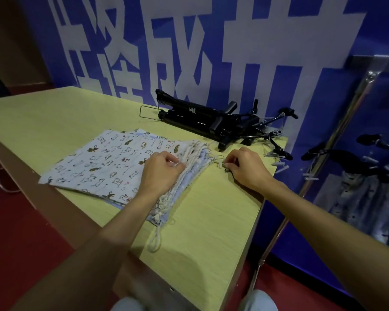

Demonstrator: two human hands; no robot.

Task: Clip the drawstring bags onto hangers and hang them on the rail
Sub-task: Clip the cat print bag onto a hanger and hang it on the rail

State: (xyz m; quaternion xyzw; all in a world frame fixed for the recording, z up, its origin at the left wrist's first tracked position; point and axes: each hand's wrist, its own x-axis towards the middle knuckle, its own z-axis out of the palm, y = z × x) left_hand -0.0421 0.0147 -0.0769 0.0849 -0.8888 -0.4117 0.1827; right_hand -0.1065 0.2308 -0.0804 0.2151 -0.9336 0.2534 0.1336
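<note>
Left grip (161,169) rests on the stack of drawstring bags (103,162), fingers curled and pinching the gathered mouth edge of the topmost bag. Right grip (247,167) is closed to a fine pinch on the frayed cord ends (221,163) at the stack's far corner, knuckles low to the desk (211,221). The bags lie flat in a loose pile near the desk's middle, printed side up, mouths toward the person's right, and one cord loop (154,241) trails off the near corner. Assessed as light, thin, limp cloth: layers are likely to cling and lift together, and loose cords may snag a neighbouring bag. The best hold appears to be the ruffled top hem, where the fabric is doubled and a clip would bite firmly. Black clip hangers (211,122) are heaped at the back of the desk, near the right grip. A chrome rack (346,122) stands to the right, with bags apparently already hanging there.
</note>
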